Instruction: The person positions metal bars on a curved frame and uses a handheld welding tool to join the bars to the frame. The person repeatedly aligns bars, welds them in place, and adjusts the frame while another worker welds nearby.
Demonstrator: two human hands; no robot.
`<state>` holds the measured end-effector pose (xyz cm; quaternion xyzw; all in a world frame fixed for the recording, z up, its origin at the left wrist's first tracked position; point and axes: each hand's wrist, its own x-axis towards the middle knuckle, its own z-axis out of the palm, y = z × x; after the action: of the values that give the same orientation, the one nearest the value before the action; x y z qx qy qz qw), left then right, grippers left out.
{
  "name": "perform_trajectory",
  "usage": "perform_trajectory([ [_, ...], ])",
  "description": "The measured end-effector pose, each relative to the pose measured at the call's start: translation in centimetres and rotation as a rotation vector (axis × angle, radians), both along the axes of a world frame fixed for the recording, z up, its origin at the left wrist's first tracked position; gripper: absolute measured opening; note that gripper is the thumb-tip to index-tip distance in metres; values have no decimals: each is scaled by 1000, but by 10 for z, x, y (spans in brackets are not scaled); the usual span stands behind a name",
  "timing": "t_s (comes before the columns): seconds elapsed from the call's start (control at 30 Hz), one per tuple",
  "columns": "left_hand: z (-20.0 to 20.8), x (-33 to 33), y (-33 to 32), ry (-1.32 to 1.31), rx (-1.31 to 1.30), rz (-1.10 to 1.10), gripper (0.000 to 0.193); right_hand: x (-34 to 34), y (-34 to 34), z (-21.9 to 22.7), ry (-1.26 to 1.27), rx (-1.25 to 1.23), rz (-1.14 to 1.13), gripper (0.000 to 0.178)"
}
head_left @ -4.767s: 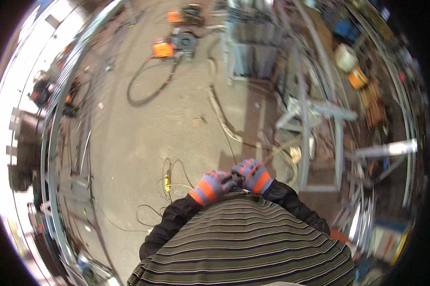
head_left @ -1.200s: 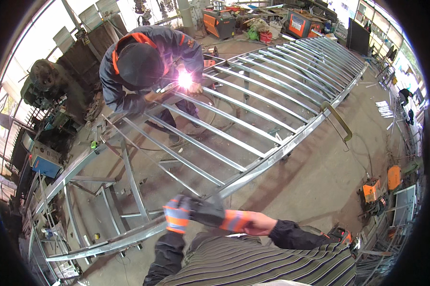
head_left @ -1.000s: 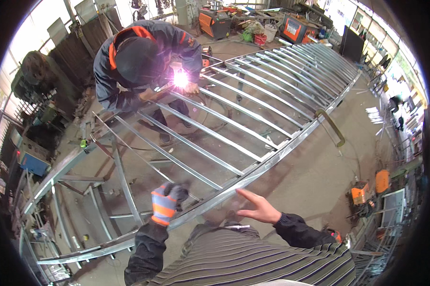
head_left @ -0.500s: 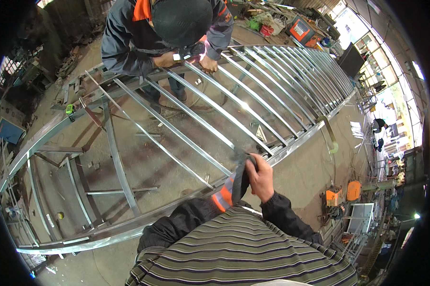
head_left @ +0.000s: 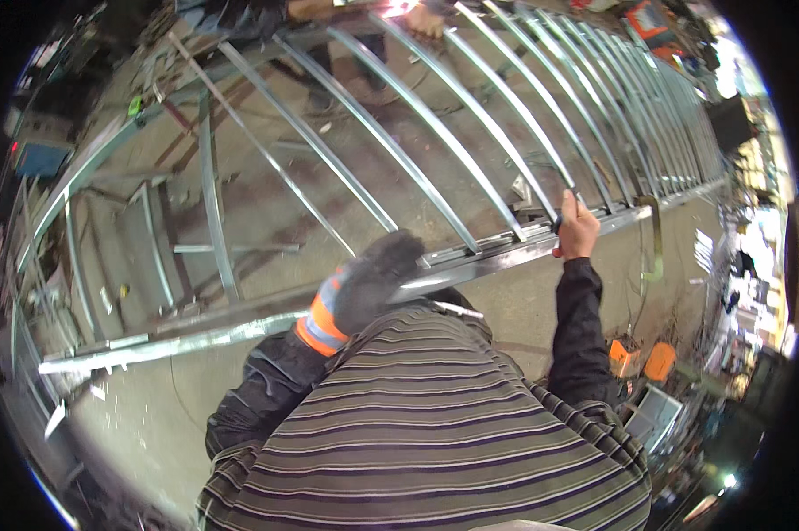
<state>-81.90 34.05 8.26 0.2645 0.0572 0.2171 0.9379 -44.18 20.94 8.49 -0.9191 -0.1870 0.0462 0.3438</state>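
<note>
My left hand [head_left: 377, 274], in a dark glove with an orange and grey cuff [head_left: 322, 323], is over the near rail [head_left: 266, 323] of a large curved metal frame. Motion blur smears its fingers, so I cannot tell whether they grip the rail. Further right, my bare right hand [head_left: 579, 232] is closed at the same rail, near the end of a shiny crossbar [head_left: 497, 119]. A small dark thing with a red part [head_left: 557, 252] shows at its fingers, too little to name.
Across the frame, a co-worker's hand [head_left: 426, 19] is beside a bright glow [head_left: 401, 7]. A curved yellowish clamp-like piece [head_left: 654, 239] hangs on the rail right of my hand. Orange boxes [head_left: 623, 356] stand on the floor at right. Several parallel bars span the frame.
My right hand has left the left glove's cuff and moved right to the rail. My left hand has moved left and down over the rail. The view has tilted downward.
</note>
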Motion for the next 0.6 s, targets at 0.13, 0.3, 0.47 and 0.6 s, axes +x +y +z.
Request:
perform_trajectory([
  [0.13, -29, 15, -30, 316, 69, 163, 55, -48, 14, -21, 333, 75, 535, 40],
  [0.3, -17, 60, -88, 463, -220, 357, 51, -160, 53, -84, 316, -60, 1006, 45],
  [0.47, 43, 11, -135, 287, -374, 631, 67, -93, 115, -63, 221, -128, 824, 56],
  [0.6, 33, -26, -153, 421, -309, 738, 65, -137, 90, -16, 373, 130, 1165, 46],
])
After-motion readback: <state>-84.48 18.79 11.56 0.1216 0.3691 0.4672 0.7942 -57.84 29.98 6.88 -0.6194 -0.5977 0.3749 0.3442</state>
